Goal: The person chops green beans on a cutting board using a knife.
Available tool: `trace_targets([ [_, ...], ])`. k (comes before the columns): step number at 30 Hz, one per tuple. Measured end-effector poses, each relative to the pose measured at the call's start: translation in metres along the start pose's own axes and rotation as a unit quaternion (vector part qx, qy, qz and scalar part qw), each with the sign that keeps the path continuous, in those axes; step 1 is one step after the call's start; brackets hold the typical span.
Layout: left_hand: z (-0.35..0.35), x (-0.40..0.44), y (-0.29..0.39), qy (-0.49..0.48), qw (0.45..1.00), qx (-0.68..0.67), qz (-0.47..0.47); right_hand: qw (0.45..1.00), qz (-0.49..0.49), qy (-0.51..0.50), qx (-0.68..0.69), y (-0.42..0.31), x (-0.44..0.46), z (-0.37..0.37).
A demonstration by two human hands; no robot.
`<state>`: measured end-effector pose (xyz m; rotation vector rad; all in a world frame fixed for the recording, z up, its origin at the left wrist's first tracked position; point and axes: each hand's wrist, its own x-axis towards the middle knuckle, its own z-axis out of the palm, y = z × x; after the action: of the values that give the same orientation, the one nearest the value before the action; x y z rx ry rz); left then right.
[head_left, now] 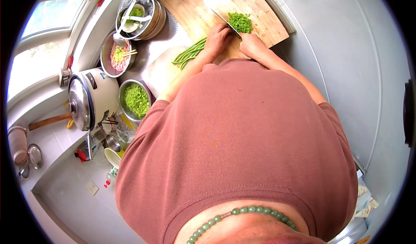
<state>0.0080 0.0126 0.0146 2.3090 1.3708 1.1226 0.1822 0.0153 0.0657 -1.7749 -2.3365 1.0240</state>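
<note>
My right hand (252,45) is wrapped round the handle of a kitchen knife (227,23), whose blade slants up and left over the wooden cutting board (195,5). Just left of the blade, my left hand (217,38) presses down with curled fingers on a bundle of long green beans (190,53). The beans' loose ends trail out to the lower left; the ends under my fingers are hidden. A heap of finely chopped green beans (240,22) lies on the board to the right of the blade.
Left of the board stand stacked pots (157,20) with a ladle, a bowl of minced meat (119,59) with chopsticks, and a metal bowl of chopped greens (137,100). A large lidded cooker (102,90) sits by the window. A grey wall or panel (346,49) rises at right.
</note>
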Motion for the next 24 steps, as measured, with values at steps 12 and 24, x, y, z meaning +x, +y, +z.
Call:
trace_targets([
  [12,0.01,-0.004,-0.011,0.005,0.999,0.031,-0.032,1.0,-0.028,-0.006,-0.001,0.012,0.005,0.0],
  [24,0.008,-0.003,-0.006,0.01,0.999,0.027,-0.041,0.999,-0.032,-0.023,0.027,-0.002,-0.026,-0.029],
])
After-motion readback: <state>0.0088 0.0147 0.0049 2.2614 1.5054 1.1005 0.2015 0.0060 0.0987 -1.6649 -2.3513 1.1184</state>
